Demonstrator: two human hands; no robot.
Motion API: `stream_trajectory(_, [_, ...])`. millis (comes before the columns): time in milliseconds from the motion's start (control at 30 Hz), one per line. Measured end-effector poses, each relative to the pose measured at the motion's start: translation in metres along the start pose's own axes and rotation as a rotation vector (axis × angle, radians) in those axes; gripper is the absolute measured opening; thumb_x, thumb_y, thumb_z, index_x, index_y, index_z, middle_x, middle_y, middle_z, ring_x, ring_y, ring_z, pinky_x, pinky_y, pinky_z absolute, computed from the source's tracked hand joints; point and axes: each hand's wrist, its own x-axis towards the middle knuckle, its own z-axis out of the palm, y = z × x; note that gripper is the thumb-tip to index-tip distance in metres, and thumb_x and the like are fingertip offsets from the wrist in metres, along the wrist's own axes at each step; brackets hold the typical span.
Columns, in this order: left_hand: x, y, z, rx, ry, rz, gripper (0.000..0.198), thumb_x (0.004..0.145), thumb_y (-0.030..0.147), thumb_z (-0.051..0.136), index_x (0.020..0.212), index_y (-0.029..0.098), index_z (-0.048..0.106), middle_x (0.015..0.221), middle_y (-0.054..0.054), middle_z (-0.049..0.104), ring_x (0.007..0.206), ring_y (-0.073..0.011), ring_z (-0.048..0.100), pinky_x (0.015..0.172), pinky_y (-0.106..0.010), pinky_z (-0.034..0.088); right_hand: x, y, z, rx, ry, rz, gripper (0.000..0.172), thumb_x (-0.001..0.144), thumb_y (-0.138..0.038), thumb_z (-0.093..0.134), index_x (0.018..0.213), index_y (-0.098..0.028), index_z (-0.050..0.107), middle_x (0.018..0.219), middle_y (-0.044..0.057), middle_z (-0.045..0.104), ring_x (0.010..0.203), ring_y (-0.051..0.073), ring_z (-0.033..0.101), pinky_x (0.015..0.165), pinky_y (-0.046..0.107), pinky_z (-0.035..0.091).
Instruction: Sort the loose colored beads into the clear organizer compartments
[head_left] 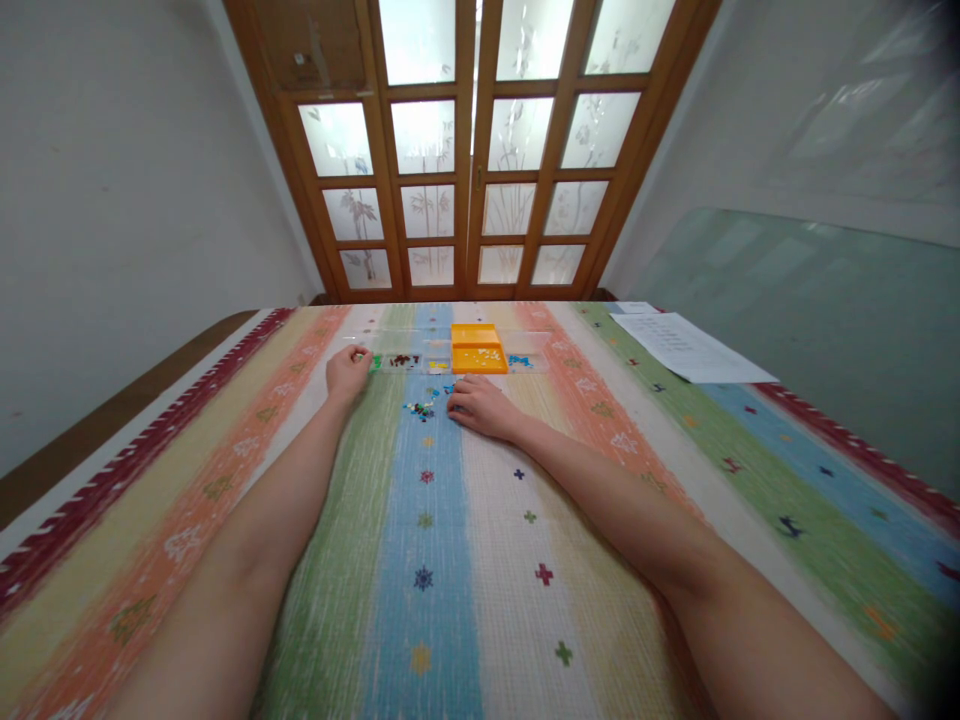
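My left hand (pixel 348 372) is at the left end of a row of clear boxes, its thumb and fingers pinched together beside some small green pieces (pixel 377 361). Whatever may be between those fingertips is too small to make out. My right hand (pixel 484 406) lies palm down on the cloth, fingers loosely bent and slightly apart. Just left of it is a loose pile of small mixed-colour pieces (pixel 421 410). Dark brown pieces (pixel 404 360), yellow pieces (pixel 438 366) and blue pieces (pixel 520 361) sit in separate clear boxes. An orange box (pixel 480 370) with its lid raised holds white pieces.
A striped tablecloth (pixel 427 620) covers the long table. White paper sheets (pixel 690 345) lie at the far right. Behind the table stand wooden doors with glass panes (pixel 465 150). A pale green glass panel (pixel 825 300) leans along the right wall.
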Motion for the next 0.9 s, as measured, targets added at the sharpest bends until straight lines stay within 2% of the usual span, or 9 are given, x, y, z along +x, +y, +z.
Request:
stream_trajectory(200, [0.006, -0.019, 0.003, 0.025, 0.053, -0.085, 0.034, 0.087, 0.042, 0.057, 0.102, 0.019, 0.077, 0.083, -0.006, 0.07, 0.077, -0.0209, 0.06, 0.064, -0.028, 0.034, -0.002, 0.003, -0.001, 0.05, -0.015, 0.012, 0.012, 0.097, -0.032, 0.068, 0.1, -0.024, 0.076, 0.099, 0.006, 0.068, 0.098, 0.023, 0.057, 0.09, 0.037, 0.04])
stream_trajectory(433, [0.004, -0.017, 0.005, 0.036, 0.039, -0.089, 0.035, 0.086, 0.042, 0.059, 0.104, 0.02, 0.078, 0.082, -0.006, 0.071, 0.077, -0.0221, 0.061, 0.064, -0.029, 0.034, -0.002, 0.007, 0.002, 0.111, 0.021, 0.044, 0.01, 0.095, -0.027, 0.068, 0.097, -0.023, 0.077, 0.095, 0.006, 0.069, 0.095, 0.023, 0.058, 0.088, 0.036, 0.042])
stream_trajectory(700, [0.001, -0.009, 0.009, 0.08, -0.003, -0.01, 0.034, 0.089, 0.043, 0.058, 0.104, 0.02, 0.078, 0.082, -0.006, 0.071, 0.075, -0.0211, 0.058, 0.064, -0.028, 0.032, -0.009, 0.04, 0.003, 0.093, 0.32, 0.395, 0.011, 0.097, -0.025, 0.062, 0.094, -0.022, 0.073, 0.09, 0.006, 0.069, 0.091, 0.023, 0.059, 0.084, 0.034, 0.043])
stream_trajectory(900, [-0.003, -0.001, 0.016, 0.1, -0.058, 0.126, 0.033, 0.091, 0.043, 0.057, 0.103, 0.02, 0.079, 0.078, -0.005, 0.069, 0.072, -0.0206, 0.057, 0.064, -0.029, 0.031, -0.017, 0.068, -0.003, -0.034, 0.448, 0.649, 0.015, 0.094, -0.025, 0.059, 0.097, -0.021, 0.073, 0.09, 0.008, 0.07, 0.088, 0.026, 0.058, 0.085, 0.038, 0.045])
